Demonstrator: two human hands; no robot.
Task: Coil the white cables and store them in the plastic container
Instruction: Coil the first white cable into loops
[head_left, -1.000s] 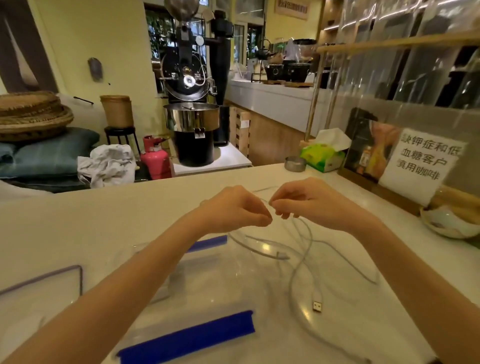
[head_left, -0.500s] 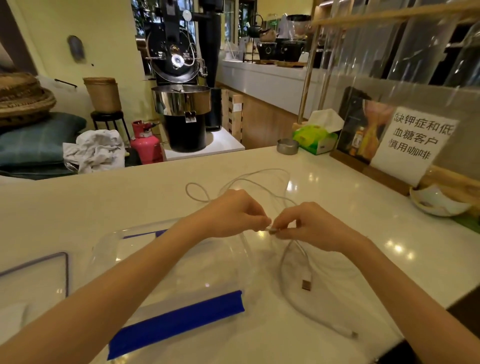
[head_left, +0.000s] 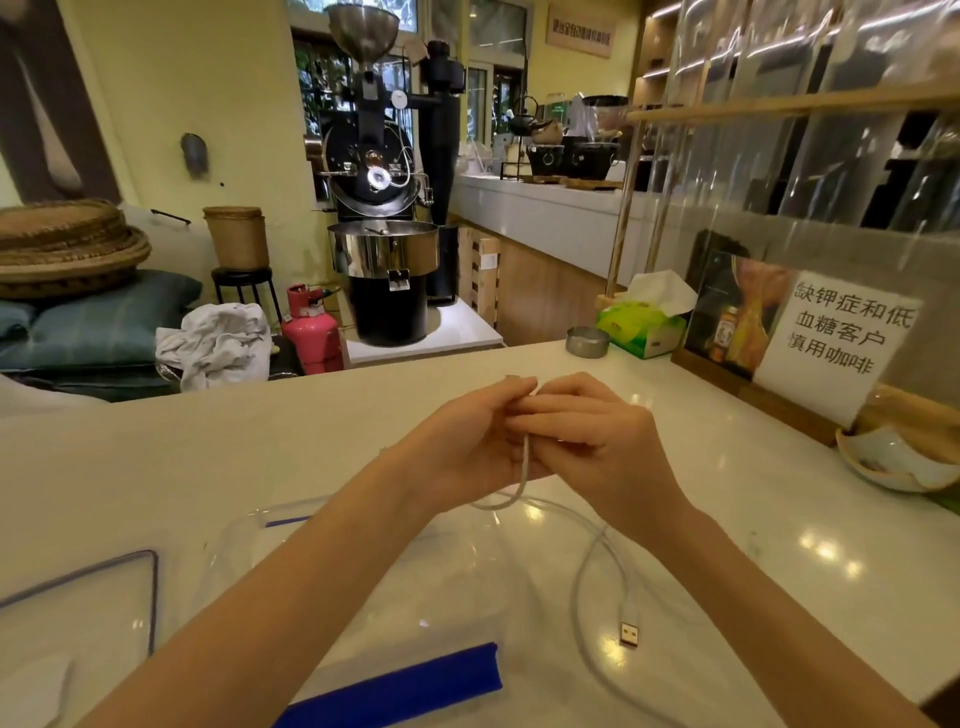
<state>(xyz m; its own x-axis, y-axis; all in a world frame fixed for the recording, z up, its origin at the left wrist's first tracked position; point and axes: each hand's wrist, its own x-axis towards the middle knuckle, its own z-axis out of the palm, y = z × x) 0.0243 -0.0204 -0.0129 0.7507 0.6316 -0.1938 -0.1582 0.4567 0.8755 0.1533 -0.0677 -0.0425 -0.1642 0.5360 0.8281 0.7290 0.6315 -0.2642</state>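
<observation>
My left hand (head_left: 467, 441) and my right hand (head_left: 592, 436) meet above the white counter, both closed on a white cable (head_left: 524, 467). A folded length of it hangs down between the palms. The rest of the cable trails toward me on the counter and ends in a USB plug (head_left: 629, 635). A clear plastic container (head_left: 363, 561) with a blue clip (head_left: 405, 686) lies under my left forearm. Its clear lid (head_left: 83, 618) rests at the left.
On the counter at the right stand a small metal tin (head_left: 587, 341), a green tissue box (head_left: 644, 325), a framed paper sign (head_left: 831, 338) and a white bowl (head_left: 893, 462). A coffee roaster (head_left: 384, 234) stands beyond the counter's far edge.
The loops that lay spread on the counter have been gathered into my hands. Both hands have come together and risen, and the plug end has been drawn closer to them.
</observation>
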